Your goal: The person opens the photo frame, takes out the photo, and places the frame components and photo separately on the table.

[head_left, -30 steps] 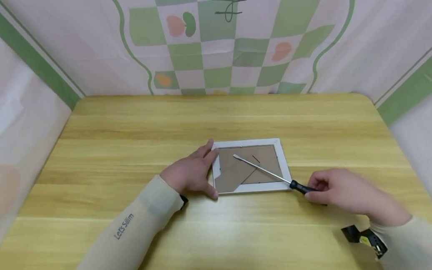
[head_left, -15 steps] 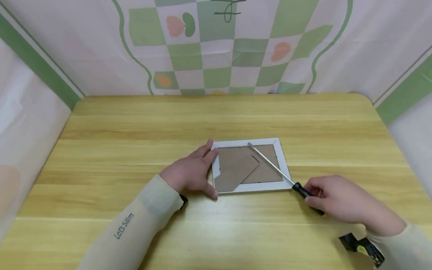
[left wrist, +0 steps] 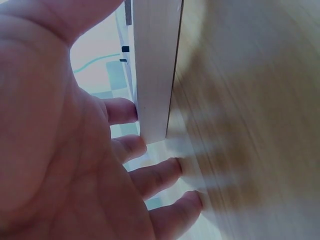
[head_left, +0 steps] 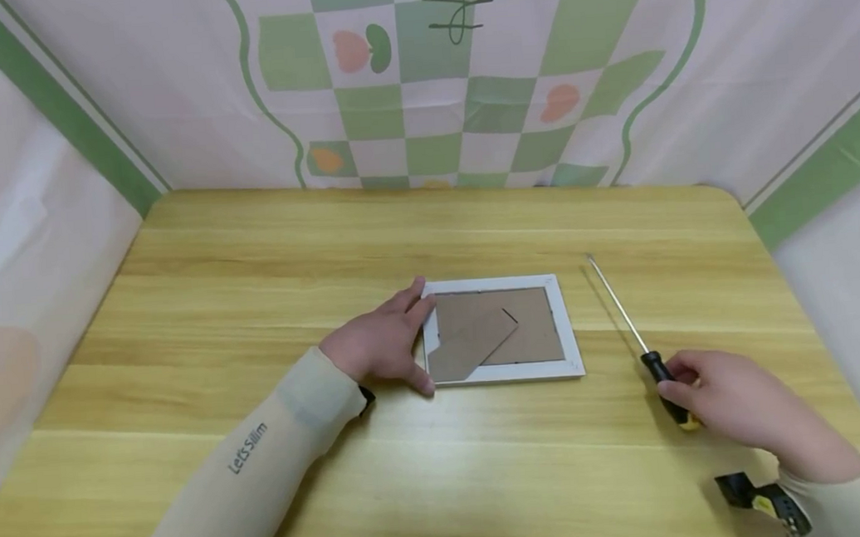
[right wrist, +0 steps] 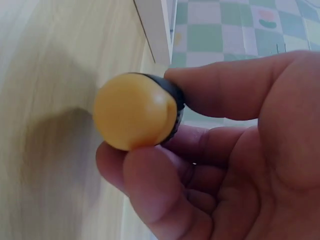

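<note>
A white picture frame [head_left: 570, 342] lies back side up mid-table, its brown backing board [head_left: 471, 315] and folded stand facing me. My left hand [head_left: 382, 338] rests along the frame's left edge, fingers spread and fairly straight, thumb at the near corner. In the left wrist view, two fingers touch the frame's side [left wrist: 156, 75]. To the right of the frame, my right hand [head_left: 731, 397] pinches a screwdriver [head_left: 654, 361] by its black handle, the metal shaft pointing away from me. The handle's yellow end [right wrist: 132, 112] faces the right wrist camera, between thumb and curled fingers.
The wooden table [head_left: 287, 253] stretches around the frame on all sides. A patterned curtain [head_left: 433, 102] with green and white checks hangs at its back edge, with pale cloth on both sides. A small black device [head_left: 761, 503] sits at the right wrist.
My right hand has carried the screwdriver rightward, off the frame's back and over the table beside it, its shaft turned to point farther away. The left hand and frame have stayed put.
</note>
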`<state>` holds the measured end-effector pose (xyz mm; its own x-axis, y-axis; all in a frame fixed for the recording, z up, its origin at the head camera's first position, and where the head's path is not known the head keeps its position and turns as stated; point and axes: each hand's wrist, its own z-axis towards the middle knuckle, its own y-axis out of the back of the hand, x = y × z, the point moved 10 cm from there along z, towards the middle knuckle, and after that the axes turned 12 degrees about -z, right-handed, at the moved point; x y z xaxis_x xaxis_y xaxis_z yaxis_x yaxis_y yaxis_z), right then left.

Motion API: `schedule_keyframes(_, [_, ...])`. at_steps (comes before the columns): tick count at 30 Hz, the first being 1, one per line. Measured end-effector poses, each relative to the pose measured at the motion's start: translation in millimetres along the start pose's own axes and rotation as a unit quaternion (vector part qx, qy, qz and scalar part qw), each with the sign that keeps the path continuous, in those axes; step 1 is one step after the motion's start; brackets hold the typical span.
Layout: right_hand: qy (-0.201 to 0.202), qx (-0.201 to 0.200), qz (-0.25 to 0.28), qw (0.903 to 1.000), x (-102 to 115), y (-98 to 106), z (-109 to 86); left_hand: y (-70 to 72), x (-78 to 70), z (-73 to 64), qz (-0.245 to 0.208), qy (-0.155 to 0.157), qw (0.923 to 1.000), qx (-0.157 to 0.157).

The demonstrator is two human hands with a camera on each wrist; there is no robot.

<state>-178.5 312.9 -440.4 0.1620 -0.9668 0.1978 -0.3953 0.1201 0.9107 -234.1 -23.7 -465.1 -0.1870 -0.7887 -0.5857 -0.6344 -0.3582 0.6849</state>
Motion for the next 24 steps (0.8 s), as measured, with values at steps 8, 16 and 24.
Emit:
schedule_keyframes(8, [-0.022, 0.005, -0.026, 0.9994, -19.8, 2.6, 2.2, 0.4, -0.3, -1.0, 0.003, 0.002, 1.0000, 0.003])
schedule_keyframes(16, [-0.048, 0.032, -0.021, 0.9981, -32.1, -6.7, 2.1, 0.3, -0.9, -1.2, 0.002, 0.009, 0.9999, 0.003])
schedule_keyframes(24, [-0.085, 0.052, 0.008, 0.9949, -43.2, -10.5, 0.4, -0.9, 1.4, 0.1, 0.007, 0.020, 0.9997, 0.010])
